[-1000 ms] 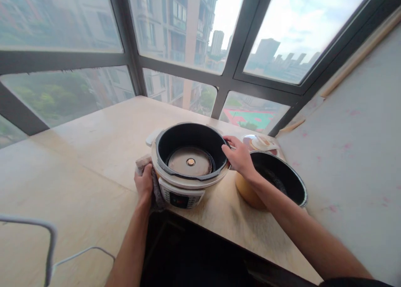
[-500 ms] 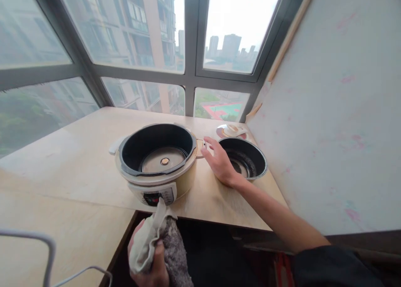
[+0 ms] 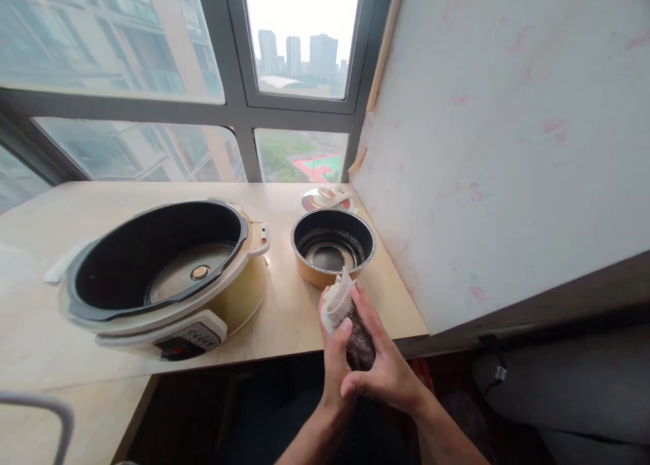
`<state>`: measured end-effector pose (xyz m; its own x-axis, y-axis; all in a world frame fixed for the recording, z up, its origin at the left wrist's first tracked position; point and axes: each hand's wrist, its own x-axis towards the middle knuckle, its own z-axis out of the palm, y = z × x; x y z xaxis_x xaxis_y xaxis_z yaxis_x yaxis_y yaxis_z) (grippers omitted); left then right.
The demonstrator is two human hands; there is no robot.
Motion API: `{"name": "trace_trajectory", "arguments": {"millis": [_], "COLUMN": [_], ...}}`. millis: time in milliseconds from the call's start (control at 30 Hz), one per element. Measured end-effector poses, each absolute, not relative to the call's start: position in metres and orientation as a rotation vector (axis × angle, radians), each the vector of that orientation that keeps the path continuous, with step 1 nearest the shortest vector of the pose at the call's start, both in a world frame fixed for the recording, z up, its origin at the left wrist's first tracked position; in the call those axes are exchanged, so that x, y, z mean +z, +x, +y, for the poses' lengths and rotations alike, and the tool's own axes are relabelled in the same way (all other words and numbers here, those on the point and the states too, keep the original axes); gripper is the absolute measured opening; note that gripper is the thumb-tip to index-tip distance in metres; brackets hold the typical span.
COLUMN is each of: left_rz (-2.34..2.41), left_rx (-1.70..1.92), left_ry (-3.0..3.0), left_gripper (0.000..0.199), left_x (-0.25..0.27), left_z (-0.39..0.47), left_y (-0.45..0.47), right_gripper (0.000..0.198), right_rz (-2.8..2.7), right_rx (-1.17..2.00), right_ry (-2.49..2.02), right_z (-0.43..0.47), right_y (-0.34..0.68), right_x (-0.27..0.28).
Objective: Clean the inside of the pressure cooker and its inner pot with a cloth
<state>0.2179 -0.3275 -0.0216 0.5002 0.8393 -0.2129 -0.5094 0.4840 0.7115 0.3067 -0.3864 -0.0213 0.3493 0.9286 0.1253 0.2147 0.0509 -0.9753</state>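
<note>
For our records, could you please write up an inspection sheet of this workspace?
Surface: pale, wood-toned counter.
Job's things: open cooker with its inner plate showing; tan pot, dark inside, standing apart from it; cloth at the pot's near side, contact unclear.
Clutter: round lid-like piece behind the pot.
Hands: left hand and right hand both gripping the cloth.
Cables: pale curved piece, lower left; cord or bar, cannot tell.
Surroundings: window behind, flower-patterned wall right.

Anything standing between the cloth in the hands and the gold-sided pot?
Nothing visible does. The cloth, held in the left hand and right hand, overlaps the near side of the pot in view; the cooker stands apart, leftward.
</note>
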Motion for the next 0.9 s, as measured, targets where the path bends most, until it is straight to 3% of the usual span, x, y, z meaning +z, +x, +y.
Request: {"name": "trace_trajectory", "arguments": {"millis": [233,433,533,600,667,767,900], "left_rz": [0.261,0.302,0.467,0.693,0.943,1.128,1.054], "left_rx": [0.466,0.380,0.507,0.717,0.980,1.228,1.151], "left_ry": [0.974,1.057,0.917,0.889,0.882,0.926,1.055], "left_gripper": [0.071,0.091,0.072,0.050,0.041,0.050,0.062], "left_x": [-0.010,0.003,-0.007,-0.019,-0.032,-0.043,-0.036], "left_z": [-0.333,-0.312,-0.300,-0.288,-0.271,-0.240,-0.200], "left_y": [0.230,0.247,0.250,0.248,0.245,0.244,0.258], "right_gripper": [0.094,0.058,0.048,0.045,0.042,0.039,0.040], "right_rz": [-0.554,-0.234,-0.129,-0.127,-0.169,-0.251,-0.247], "right_rx": [0.508,0.300,0.129,0.015,-0.057,-0.073,-0.058], "right_ry": [-1.443,-1.520,-1.509,-1.523,-1.540,-1.552,-1.500], "right_z": [-0.412,-0.404,-0.401,-0.401,-0.401,-0.398,-0.391], "right_y": [0.345,0.380,0.402,0.415,0.423,0.425,0.419], "right_x": [-0.038,-0.044,-0.045,-0.046,-0.046,-0.045,-0.032]}}
